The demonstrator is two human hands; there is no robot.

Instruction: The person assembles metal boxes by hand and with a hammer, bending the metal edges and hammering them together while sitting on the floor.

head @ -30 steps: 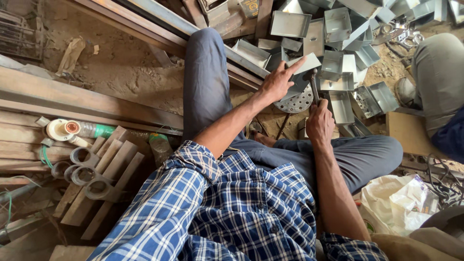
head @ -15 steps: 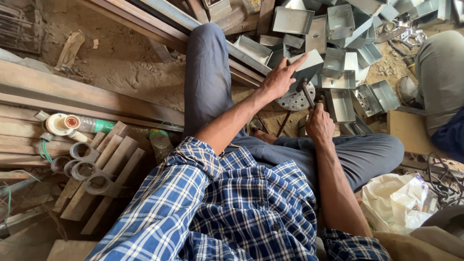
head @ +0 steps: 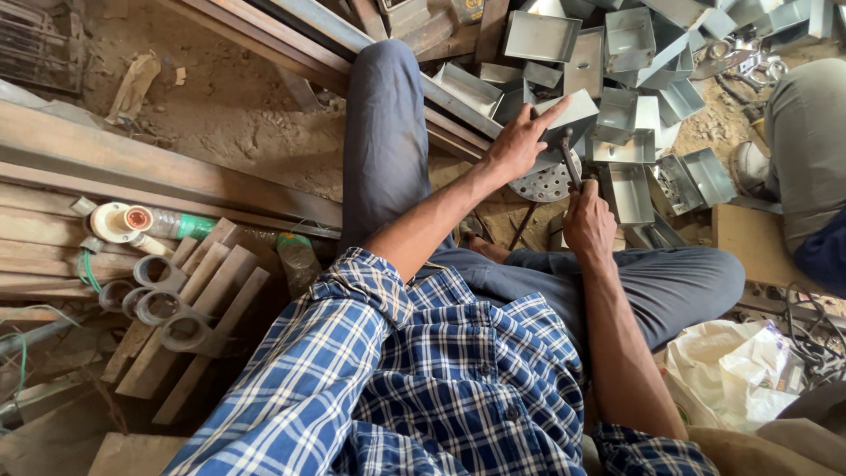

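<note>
Pressing down on a grey metal box, the left hand lies flat with fingers spread, index stretched toward the box's far corner. The box sits tilted on a round perforated disc, just above the person's crossed legs and at the near edge of a heap of like boxes. The right hand is closed in a fist around the handle of a dark tool, whose shaft rises to meet the box's lower edge beside the left palm; the tool's head cannot be made out. Both forearms are bare, coming out of rolled sleeves of a blue checked shirt. The grey trousers show one knee raised at left and one leg folded across at right. Beyond the hands, a pile of open sheet-metal boxes spreads over the sandy ground. Long steel bars run diagonally behind the raised knee. To the left lie wooden slats with several grey rings on them, near a white reel and a green bottle. At lower right sits a crumpled white bag. Another person's grey-clad leg shows at the right edge.
</note>
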